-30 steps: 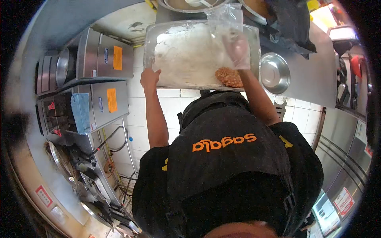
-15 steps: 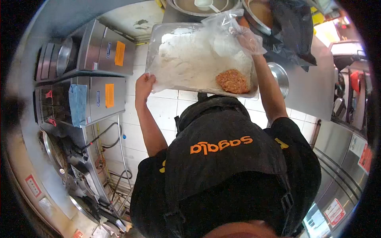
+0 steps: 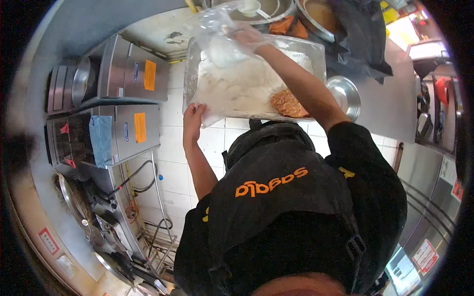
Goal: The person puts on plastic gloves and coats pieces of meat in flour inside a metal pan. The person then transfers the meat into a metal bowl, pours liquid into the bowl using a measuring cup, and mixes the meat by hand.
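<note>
A rectangular metal tray (image 3: pixel 321 54) holds a layer of white flour-like powder (image 3: pixel 237 91). At its near right lies a mound of raw orange-pink meat (image 3: pixel 286 102), partly covered by my right forearm. My left hand (image 3: pixel 194 118) is closed at the near left corner, pinching clear plastic film (image 3: pixel 211 117) there. Over the far left of the tray, my right hand (image 3: pixel 247 38) grips a crumpled clear plastic bag (image 3: pixel 210 24). Whitish powder shows through the bag's lower part. Its folds partly hide my right fingers.
Behind the tray stand a large round pan (image 3: pixel 284 11) with a white scoop (image 3: pixel 251 7), an orange cloth (image 3: pixel 286 27) and another pot (image 3: pixel 321 15). A steel bowl (image 3: pixel 349 96) and black plastic bag (image 3: pixel 360 39) are at right. Steel fryers (image 3: pixel 131 130) stand left.
My right hand has swept left across the tray with the plastic bag, uncovering the orange cloth. My forearm now crosses the tray's right side. My left hand stays at the near left corner.
</note>
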### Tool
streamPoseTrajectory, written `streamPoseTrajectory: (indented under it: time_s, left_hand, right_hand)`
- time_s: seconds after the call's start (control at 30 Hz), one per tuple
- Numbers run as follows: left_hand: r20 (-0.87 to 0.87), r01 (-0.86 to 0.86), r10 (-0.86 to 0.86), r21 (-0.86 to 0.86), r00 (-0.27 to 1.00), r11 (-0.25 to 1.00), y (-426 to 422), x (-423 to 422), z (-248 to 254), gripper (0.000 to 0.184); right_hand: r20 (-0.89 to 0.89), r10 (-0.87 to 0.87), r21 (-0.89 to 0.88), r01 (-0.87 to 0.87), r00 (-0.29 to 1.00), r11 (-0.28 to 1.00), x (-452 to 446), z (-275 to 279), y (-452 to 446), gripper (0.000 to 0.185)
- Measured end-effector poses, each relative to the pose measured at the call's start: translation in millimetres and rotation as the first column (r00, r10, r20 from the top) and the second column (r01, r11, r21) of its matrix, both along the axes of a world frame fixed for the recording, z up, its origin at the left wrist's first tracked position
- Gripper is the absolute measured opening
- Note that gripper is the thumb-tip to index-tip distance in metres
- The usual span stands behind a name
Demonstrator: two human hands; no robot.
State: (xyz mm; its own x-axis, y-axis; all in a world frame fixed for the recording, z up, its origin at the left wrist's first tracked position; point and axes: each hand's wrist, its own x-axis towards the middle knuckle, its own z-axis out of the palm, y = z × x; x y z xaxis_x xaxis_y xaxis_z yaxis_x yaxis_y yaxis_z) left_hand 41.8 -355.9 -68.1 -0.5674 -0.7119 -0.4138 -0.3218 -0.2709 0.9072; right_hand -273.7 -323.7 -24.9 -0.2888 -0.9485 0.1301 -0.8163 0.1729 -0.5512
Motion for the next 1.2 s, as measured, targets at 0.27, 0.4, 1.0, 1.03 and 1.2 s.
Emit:
streamPoseTrajectory:
  time_s: [0.27, 0.4, 1.0, 1.03, 1.2]
  left_hand:
    - [-0.123, 0.09, -0.062, 0.243, 0.99, 0.966, 38.8, -33.9, 25.6, 0.018]
    - [-0.289, 0.05, 0.095, 0.457, 0.953, 0.888, 53.8, -60.1, 5.8, 0.033]
    - [-0.448, 0.112, 0.278, 0.669, 0.85, 0.735, 76.5, -127.9, -67.6, 0.042]
    - [-0.446, 0.144, 0.33, 0.747, 0.832, 0.649, 74.9, -134.2, -58.0, 0.051]
    - [-0.309, 0.002, 0.546, 0.871, 0.779, 0.491, 72.6, -141.0, -40.8, 0.088]
  right_hand:
    - [0.134, -0.116, -0.087, 0.128, 0.984, 0.988, -24.2, -69.6, -11.8, 0.039]
    - [0.316, -0.018, 0.302, -0.082, 0.949, 0.95, 21.0, 1.7, 66.9, 0.042]
    - [0.337, -0.119, -0.038, 0.14, 0.934, 0.989, 94.2, -17.9, 159.3, 0.021]
    - [0.372, -0.11, -0.044, 0.136, 0.922, 0.99, 93.2, -17.9, 159.3, 0.021]
    - [0.505, -0.051, 0.043, 0.034, 0.862, 0.999, 79.3, -15.0, 166.1, 0.019]
